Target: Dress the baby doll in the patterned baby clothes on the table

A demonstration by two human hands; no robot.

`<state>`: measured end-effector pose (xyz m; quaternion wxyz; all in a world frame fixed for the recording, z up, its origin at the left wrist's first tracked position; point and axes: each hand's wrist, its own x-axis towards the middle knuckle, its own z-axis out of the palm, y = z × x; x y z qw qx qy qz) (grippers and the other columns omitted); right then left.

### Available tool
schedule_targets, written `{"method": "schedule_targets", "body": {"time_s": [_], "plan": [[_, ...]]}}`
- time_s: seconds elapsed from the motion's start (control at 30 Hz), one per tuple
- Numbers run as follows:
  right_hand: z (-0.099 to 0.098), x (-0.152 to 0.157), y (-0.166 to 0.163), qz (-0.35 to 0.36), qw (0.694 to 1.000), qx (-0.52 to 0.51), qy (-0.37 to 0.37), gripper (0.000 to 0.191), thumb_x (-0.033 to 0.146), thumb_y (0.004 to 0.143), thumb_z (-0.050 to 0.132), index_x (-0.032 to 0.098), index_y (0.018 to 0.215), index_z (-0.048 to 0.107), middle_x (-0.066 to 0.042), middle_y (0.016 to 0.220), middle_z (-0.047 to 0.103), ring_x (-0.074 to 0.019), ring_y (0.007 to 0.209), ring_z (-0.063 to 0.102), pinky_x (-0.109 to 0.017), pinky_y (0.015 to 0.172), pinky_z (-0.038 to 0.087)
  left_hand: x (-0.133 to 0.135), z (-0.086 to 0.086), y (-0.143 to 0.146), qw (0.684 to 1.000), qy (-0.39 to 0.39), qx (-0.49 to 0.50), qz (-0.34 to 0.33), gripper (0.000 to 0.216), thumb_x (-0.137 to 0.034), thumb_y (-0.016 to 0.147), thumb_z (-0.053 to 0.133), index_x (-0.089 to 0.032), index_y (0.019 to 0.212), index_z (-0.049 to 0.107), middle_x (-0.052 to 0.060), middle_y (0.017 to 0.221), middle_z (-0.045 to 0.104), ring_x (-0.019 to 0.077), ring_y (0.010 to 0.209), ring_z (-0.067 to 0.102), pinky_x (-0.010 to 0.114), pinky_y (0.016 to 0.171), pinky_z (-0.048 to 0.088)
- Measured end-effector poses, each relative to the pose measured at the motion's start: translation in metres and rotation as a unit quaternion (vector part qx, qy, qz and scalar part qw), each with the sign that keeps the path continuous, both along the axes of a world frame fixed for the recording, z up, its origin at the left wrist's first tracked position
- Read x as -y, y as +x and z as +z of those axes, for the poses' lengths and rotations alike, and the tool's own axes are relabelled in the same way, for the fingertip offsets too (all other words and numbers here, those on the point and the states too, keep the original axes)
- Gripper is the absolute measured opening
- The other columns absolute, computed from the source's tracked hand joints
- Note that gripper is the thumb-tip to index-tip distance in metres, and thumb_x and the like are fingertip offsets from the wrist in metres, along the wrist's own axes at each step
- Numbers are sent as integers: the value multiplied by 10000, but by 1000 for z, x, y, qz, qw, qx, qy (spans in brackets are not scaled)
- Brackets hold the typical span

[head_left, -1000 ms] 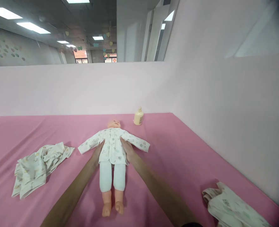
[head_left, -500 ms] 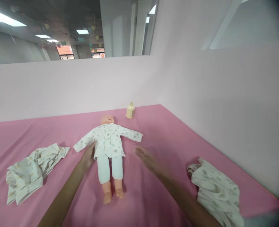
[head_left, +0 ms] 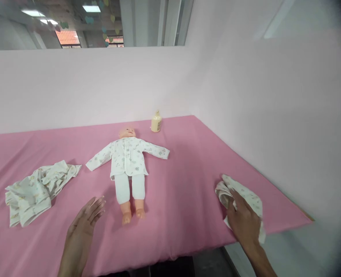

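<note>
A baby doll in a printed white top and white trousers lies face up on the pink table. My left hand hovers open and flat, fingers stretched, just left of the doll's feet, touching nothing. My right hand rests on a crumpled printed white garment near the table's right front corner, fingers curled onto the cloth.
Another crumpled printed garment lies at the left. A small cream bottle stands by the back wall behind the doll. Pale pink walls close the back and right sides. The table's front edge runs just below my hands.
Both hands have left the doll's chest. My left hand drew back toward the front edge. My right hand swung right and came down on the garment at the right corner.
</note>
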<state>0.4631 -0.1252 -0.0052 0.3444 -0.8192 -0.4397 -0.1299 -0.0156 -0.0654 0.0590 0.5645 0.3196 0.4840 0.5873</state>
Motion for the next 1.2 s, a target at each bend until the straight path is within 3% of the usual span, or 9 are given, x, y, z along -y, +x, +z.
{"method": "schedule_targets", "body": {"time_s": [0.13,0.23,0.33,0.43,0.5,0.63,0.83,0.97,1.2], "plan": [[48,2,-44,-23,974,-217,65,484,491,879,478,189,1194,686,-138,1158,706,-333,1036,657,-471,887,508,29,8,8,994,-19,-104,40,509,-492,785,712,-234,1221,656,87,1255,675,327,1217,592,502,1111,417],[86,9,-95,78,907,-395,120,435,494,834,605,216,1157,695,-99,1116,721,-296,1009,669,-391,823,541,38,30,16,972,-33,-233,15,489,-502,840,654,-258,1263,629,74,1241,680,310,1207,597,502,1112,408],[113,13,-153,175,858,-471,108,374,470,847,625,217,1109,710,-85,1085,730,-259,966,686,-334,775,559,42,57,39,952,41,-273,-134,538,-477,831,666,-262,1319,594,84,1358,600,319,1226,576,457,1054,473],[124,13,-200,299,840,-447,69,280,389,895,589,236,1096,708,-67,1031,739,-218,898,699,-311,752,569,50,73,70,897,74,-310,-307,775,-367,758,766,-301,1459,443,82,1419,541,338,1232,556,422,969,528],[125,12,-217,372,841,-385,82,242,308,906,579,251,1113,689,-61,1070,728,-211,962,691,-320,814,566,54,75,84,877,82,-332,-336,761,-354,766,760,-316,1456,441,66,1372,580,323,1178,586,394,915,547],[122,9,-215,430,851,-288,88,180,223,894,576,247,1051,662,-79,1183,674,-218,1091,649,-345,885,550,56,67,78,878,84,-361,-302,450,-346,933,523,-290,1379,544,53,1278,643,265,1059,630,356,885,536],[135,7,-175,452,856,-240,-69,114,274,894,567,211,903,661,-91,1094,669,-231,1048,624,-333,834,529,52,80,37,877,10,-393,-278,367,-446,941,505,-211,1162,680,49,1062,711,205,915,653,266,772,533],[144,8,-160,437,828,-322,-140,235,369,925,536,187,833,654,-25,741,624,-151,672,566,-247,586,447,51,97,35,879,-3,-407,-248,356,-516,889,575,-216,1052,676,25,921,715,171,799,652,227,673,514],[168,12,-151,386,767,-505,-89,297,443,832,664,185,706,586,16,599,492,-106,524,439,-225,487,365,43,132,36,881,72,-429,-185,258,-466,865,629,-215,891,685,15,836,686,151,758,634,191,603,481]]}}
